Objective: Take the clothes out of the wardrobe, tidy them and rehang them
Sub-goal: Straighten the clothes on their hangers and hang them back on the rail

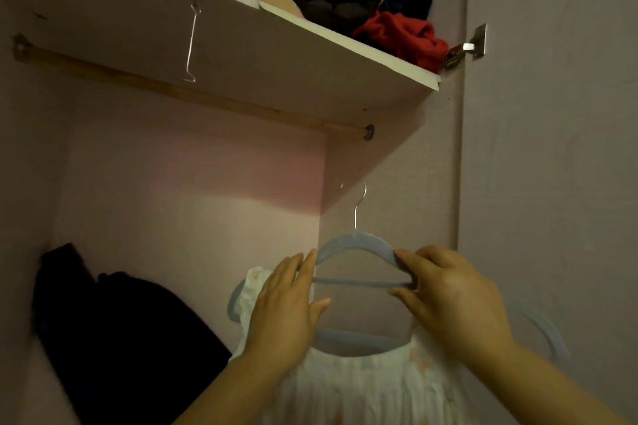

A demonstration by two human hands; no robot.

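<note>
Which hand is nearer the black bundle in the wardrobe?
Left. The left hand touches one end of the grey hanger, right of the black bundle; the right hand pinches the other end, farther off.

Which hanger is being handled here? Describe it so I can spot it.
Below the right end of the wooden rail, against the side panel, a grey hanger sits between the left hand and right hand. Unlike the hanger beneath it carrying a white garment, it is bare, silver hook up.
</note>
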